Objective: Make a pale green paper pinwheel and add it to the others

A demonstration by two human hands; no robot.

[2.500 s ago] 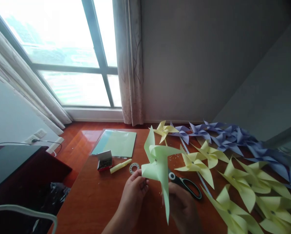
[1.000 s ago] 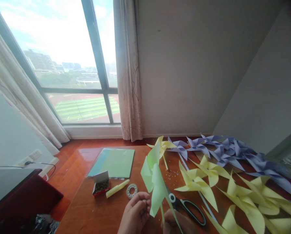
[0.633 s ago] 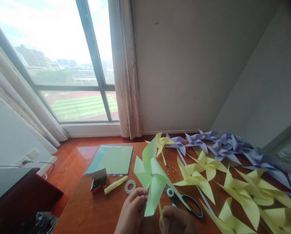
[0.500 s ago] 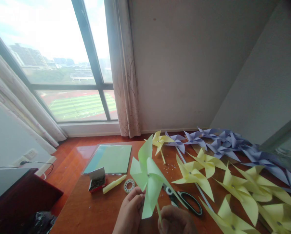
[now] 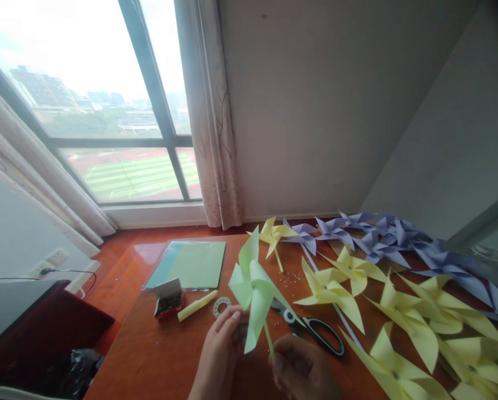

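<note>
A light green paper pinwheel stands upright in front of me, its blades facing me and a pin at its centre. My right hand is closed around its pale yellow stick below the blades. At the pinwheel's left, my left hand has its fingers bent together against the lower blade; the blade partly hides the fingertips. Black-handled scissors lie just behind my right hand. A roll of tape rests beyond my left fingers.
Left on the wooden table are a red box of small pins, a rolled yellow paper piece and a stack of green sheets. Several yellow pinwheels cover the right side, with purple pinwheels behind. Paper scraps lie mid-table.
The view has shifted slightly. The green pinwheel and both hands sit a little higher in view; the pinwheel's blades keep nearly the same position, and my right hand still holds the stick.
</note>
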